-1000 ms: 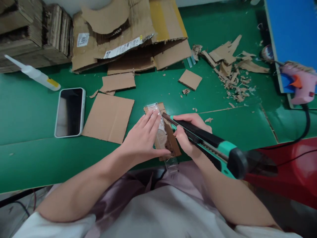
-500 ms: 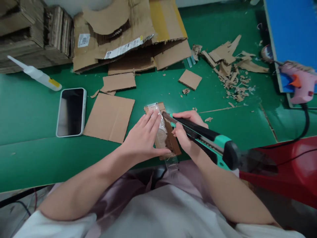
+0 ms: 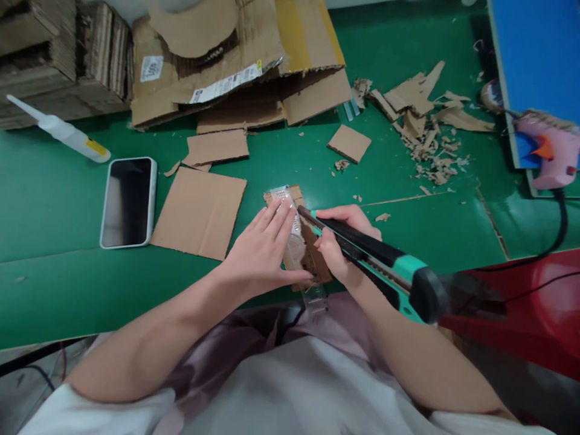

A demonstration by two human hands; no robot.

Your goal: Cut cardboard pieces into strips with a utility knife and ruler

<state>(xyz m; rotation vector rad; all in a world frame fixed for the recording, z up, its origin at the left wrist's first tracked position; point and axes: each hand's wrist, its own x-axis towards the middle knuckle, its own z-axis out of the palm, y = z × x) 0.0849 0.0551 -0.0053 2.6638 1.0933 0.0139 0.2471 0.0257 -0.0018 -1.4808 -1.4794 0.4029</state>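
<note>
Pressing hand: the left hand [image 3: 263, 248] lies flat, fingers straight and almost side by side, thumb spread wide; it holds a clear ruler [image 3: 296, 249] down and grips nothing.
Cutting hand: the right hand [image 3: 341, 238] is curled closely around a black and teal cutter [image 3: 378, 251], whose tip meets the ruler's right edge; whether the blade has pierced the cardboard cannot be told.
Cardboard strip: a narrow brown cardboard strip [image 3: 322, 266] lies under the ruler at the near edge of the green table [image 3: 54, 302], in front of the person; the ruler's near end juts past it.
Phone and square: a dark-screened phone [image 3: 127, 202] sits left of a flat cardboard square [image 3: 199, 211].
Bottle: beyond the phone lies a white bottle [image 3: 75, 139] with a long thin nozzle and yellow label; its contents cannot be made out.
Scraps: torn cardboard scraps [image 3: 414, 96] are heaped at right.
Carton: farther back, a flattened carton [image 3: 254, 42] carries a curved cardboard piece [image 3: 194, 27].
</note>
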